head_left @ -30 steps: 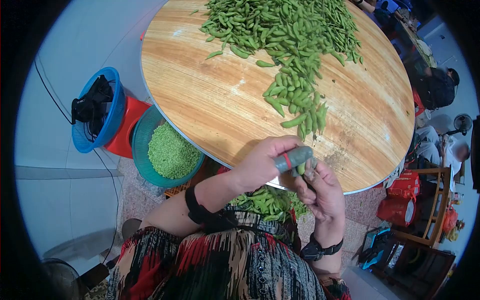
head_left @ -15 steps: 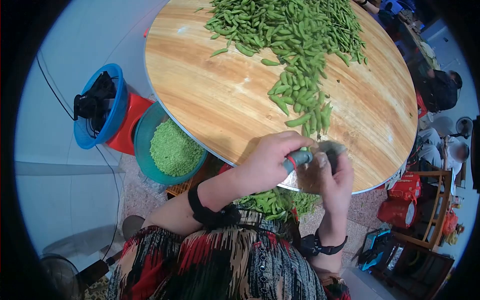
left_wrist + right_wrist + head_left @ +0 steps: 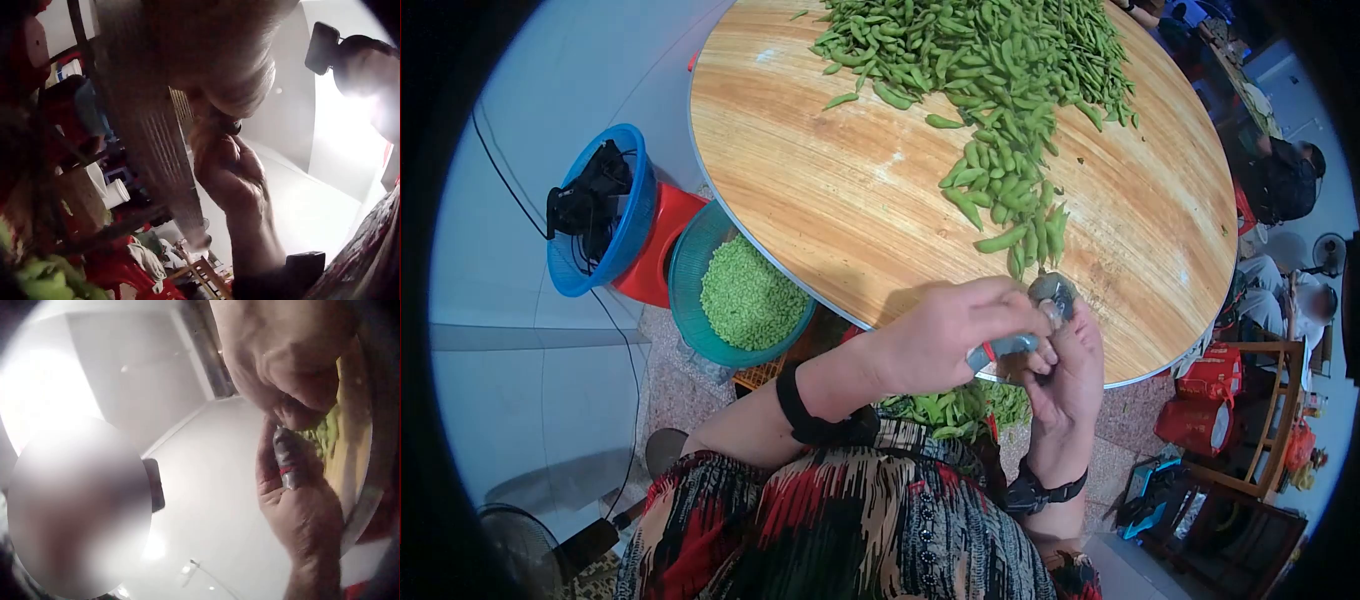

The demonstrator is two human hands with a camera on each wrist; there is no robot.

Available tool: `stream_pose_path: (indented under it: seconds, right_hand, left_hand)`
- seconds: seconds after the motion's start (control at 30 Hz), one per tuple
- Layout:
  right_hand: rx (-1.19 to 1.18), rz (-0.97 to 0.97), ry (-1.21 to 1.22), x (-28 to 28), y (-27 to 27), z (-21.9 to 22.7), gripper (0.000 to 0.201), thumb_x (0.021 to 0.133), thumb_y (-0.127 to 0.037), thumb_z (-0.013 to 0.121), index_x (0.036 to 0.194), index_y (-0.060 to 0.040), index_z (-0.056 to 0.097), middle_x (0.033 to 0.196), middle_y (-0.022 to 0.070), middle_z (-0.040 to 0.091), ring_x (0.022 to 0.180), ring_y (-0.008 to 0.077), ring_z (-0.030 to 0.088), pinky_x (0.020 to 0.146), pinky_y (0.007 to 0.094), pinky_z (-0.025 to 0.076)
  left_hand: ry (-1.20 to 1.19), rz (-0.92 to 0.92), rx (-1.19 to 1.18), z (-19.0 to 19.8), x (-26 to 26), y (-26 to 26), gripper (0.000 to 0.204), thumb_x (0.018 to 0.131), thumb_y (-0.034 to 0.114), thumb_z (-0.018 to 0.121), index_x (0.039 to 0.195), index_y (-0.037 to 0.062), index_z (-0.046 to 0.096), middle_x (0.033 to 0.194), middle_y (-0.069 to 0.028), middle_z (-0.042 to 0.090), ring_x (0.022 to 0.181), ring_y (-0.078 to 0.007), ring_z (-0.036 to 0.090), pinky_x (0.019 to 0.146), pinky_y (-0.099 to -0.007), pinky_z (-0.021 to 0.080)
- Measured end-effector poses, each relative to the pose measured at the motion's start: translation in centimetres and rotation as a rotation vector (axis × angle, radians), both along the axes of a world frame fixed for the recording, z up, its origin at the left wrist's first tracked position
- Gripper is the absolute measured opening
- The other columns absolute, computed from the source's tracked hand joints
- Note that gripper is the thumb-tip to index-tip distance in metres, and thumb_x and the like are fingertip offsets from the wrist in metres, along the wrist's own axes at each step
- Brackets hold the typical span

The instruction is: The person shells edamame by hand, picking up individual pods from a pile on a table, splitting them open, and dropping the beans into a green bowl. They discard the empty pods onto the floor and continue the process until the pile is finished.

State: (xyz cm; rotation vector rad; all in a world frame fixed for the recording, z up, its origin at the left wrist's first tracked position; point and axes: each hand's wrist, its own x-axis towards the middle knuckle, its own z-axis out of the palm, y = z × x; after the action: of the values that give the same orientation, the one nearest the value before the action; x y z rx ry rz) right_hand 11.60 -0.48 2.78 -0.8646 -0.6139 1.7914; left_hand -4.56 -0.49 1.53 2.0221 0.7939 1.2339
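Observation:
Over the near edge of the round wooden table (image 3: 800, 170), my two hands meet with their fingertips together. The left hand (image 3: 945, 335) bends its fingers toward the right hand's grey finger cover; its own thumb wears a grey cover (image 3: 287, 459) with a red band. Fingers curled and turned inward, the right hand (image 3: 1082, 350) has a dark grey cover (image 3: 1051, 287) on one digit. I cannot tell whether a pod is between the fingertips. Just beyond them ends a trail of green soybean pods (image 3: 1030, 240), which runs back to a big pile (image 3: 980, 50).
Shelled green beans (image 3: 750, 300) fill a teal basin (image 3: 684, 262) left of the table. Behind it, a blue basin (image 3: 560, 262) with black gear stands by a red stool (image 3: 668, 240). More pods (image 3: 940, 412) lie below the table edge. Red bags (image 3: 1190, 425) stand at right.
A second ago a pod showed between both hands; half a second ago a bit of green showed at the left thumb. No green shows there now, and the left fingers have moved right.

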Motion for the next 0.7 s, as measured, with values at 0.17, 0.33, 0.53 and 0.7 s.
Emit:
stream_pose_path:
  seconds: [0.17,0.33,0.53,0.7]
  right_hand:
    - [0.241,0.025,-0.259,0.5,0.8,-0.3,0.019,0.084,-0.007,0.056,0.102,-0.0013,0.054,0.076,0.0012,0.056,0.053,0.0045,0.045,0.047,0.0175,0.035]
    - [0.616,0.529,-1.007,2.7,2.2,1.8,0.017,0.079,-0.007,0.059,0.095,-0.0006,0.061,0.063,0.006,0.057,0.058,0.0093,0.055,0.056,0.0233,0.044]
    - [0.834,0.211,-1.66,-1.0,2.6,0.5,0.02,0.075,-0.007,0.063,0.086,0.0011,0.049,0.067,0.0228,0.056,0.064,0.0406,0.056,0.054,0.0446,0.044]
    - [0.796,0.284,-1.647,0.5,0.7,0.5,0.02,0.073,-0.009,0.065,0.084,0.0007,0.05,0.065,0.0219,0.056,0.061,0.0392,0.057,0.053,0.0439,0.044]
  left_hand:
    - [-0.087,0.155,-0.174,-0.6,0.1,0.1,0.026,0.073,-0.01,0.052,0.094,0.003,0.052,0.086,-0.0086,0.057,0.077,-0.0186,0.058,0.066,-0.0248,0.046]
    - [-0.382,0.216,-0.672,-1.2,-2.5,0.8,0.016,0.081,-0.004,0.05,0.095,0.0041,0.051,0.081,0.002,0.05,0.069,-0.0046,0.046,0.061,-0.0187,0.039]
    - [-0.39,0.168,-0.698,-0.6,-1.8,0.6,0.014,0.084,0.001,0.054,0.098,0.0028,0.054,0.083,0.004,0.051,0.072,-0.0021,0.044,0.063,-0.0164,0.037]
    - [-0.307,0.174,-0.732,-0.6,-2.4,0.5,0.012,0.084,0.002,0.055,0.096,0.0023,0.055,0.086,0.0036,0.053,0.073,-0.0018,0.044,0.065,-0.017,0.037]
